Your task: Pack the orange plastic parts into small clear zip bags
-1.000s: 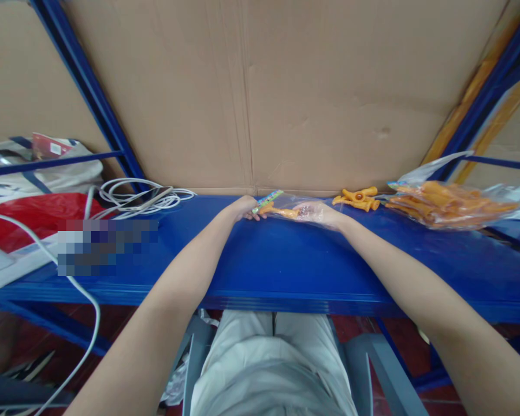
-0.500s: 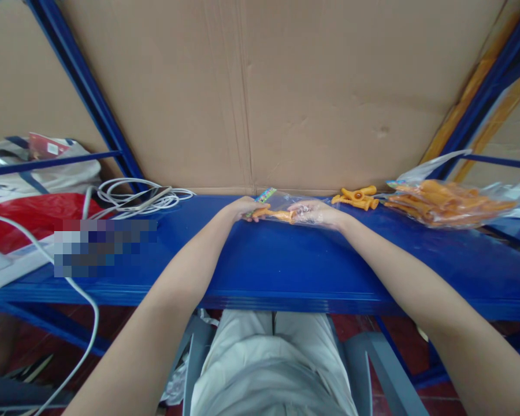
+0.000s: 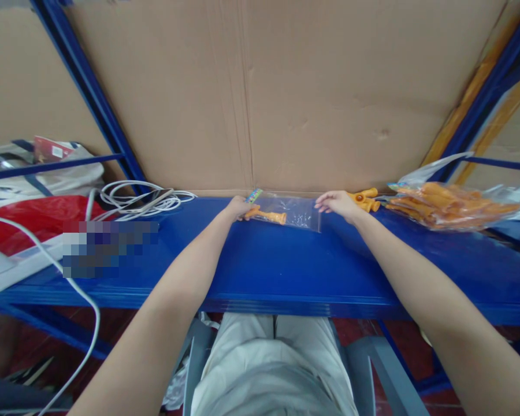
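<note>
One cloth bag [image 3: 63, 174], far left: behind a blue rail, beside red material [image 3: 34, 219].
White cable [image 3: 151, 202]: coiled on the blue table [image 3: 268, 271], well apart from both hands.
Left hand [image 3: 238, 208]: fingers closed on the left end of the clear bag [image 3: 303, 214].
Coloured strip [image 3: 253, 196]: at the clear bag's upper left corner, just beside the left hand.
Orange piece [image 3: 272, 216]: appears to be inside the clear bag, lying lengthwise near the held end; insertion is judged complete for this piece.
Clear bag, right end: lies flat on the table; whether it is sealed cannot be told.
Right hand [image 3: 335, 203]: fingers loosely spread, nothing visible in the grasp, near the clear bag's right edge.
Loose orange pieces [image 3: 366, 200]: unbagged, partly hidden behind the right hand; exact count cannot be told.
Filled bag [image 3: 450, 205], far right: holds many orange pieces, just beside the loose ones; closure cannot be verified.
</note>
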A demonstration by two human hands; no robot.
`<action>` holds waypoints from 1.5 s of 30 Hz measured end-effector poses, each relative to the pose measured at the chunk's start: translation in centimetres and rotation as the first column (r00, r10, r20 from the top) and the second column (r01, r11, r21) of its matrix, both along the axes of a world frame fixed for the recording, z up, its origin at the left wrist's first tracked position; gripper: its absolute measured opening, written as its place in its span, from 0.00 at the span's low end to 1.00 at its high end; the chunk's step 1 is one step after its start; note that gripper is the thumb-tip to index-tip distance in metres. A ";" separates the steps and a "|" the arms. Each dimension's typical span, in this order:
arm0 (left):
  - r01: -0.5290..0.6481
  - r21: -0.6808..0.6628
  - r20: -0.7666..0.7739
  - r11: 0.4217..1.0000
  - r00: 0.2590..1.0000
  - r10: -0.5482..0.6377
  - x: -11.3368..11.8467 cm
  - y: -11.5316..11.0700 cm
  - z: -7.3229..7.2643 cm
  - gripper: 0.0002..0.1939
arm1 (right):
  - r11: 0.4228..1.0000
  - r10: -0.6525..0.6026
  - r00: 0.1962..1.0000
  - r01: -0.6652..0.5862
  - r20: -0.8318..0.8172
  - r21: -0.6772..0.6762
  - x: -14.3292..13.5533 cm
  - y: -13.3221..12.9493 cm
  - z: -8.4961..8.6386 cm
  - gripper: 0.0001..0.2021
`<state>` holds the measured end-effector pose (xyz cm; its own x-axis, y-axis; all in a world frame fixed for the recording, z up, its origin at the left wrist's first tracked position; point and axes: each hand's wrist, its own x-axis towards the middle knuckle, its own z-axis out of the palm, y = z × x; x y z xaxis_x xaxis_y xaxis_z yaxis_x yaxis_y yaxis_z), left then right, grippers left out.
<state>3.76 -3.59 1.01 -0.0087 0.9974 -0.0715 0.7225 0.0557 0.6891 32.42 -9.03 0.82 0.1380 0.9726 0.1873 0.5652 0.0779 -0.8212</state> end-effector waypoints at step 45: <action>0.499 0.103 -0.454 0.861 0.793 -0.405 0.6 1.8 -2.4 0.26 | 0.775 -0.598 0.545 0.579 0.587 0.252 6.5 -0.4 -0.5 0.18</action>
